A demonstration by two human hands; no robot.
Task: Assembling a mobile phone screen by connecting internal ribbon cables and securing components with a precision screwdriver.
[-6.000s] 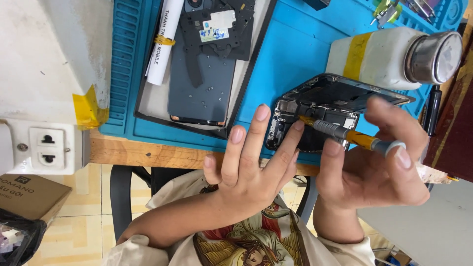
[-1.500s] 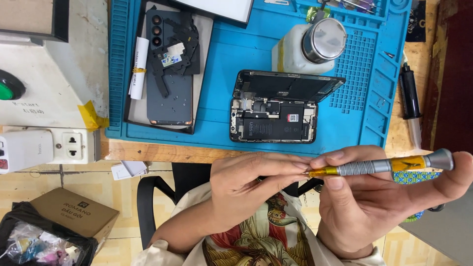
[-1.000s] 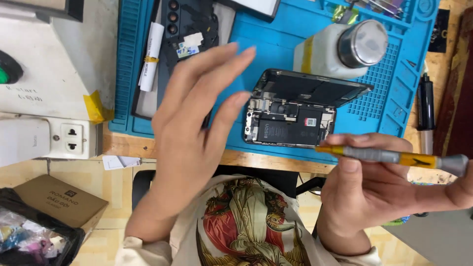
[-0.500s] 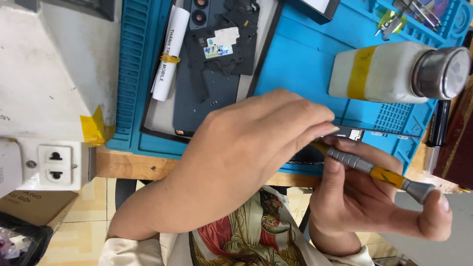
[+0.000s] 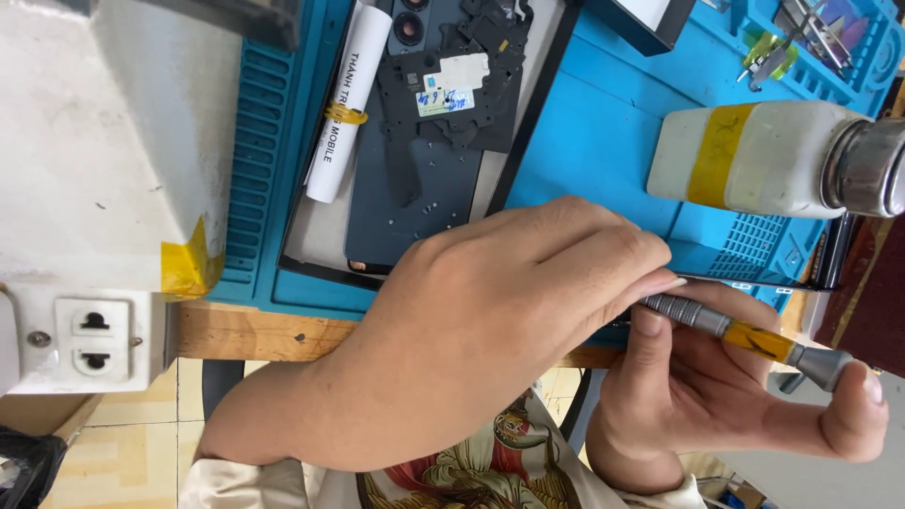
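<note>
With the left hand (image 5: 490, 320) arched over the phone, hiding it, right hand (image 5: 716, 396) grip clamped on the screwdriver (image 5: 745, 337): long axis slanting up-left, tip lost under left fingers, whose grip cannot be told. Bottle (image 5: 764, 160) beyond the screwdriver.

The left hand (image 5: 490, 311) lies knuckles-up at centre frame, covering the opened phone. At 4 o'clock, the right hand (image 5: 726, 396) grips a slim grey metal screwdriver with yellow band (image 5: 745, 335). At 2 o'clock lies a white plastic bottle with metal cap (image 5: 764, 160) on the blue silicone work mat (image 5: 603, 123).
</note>
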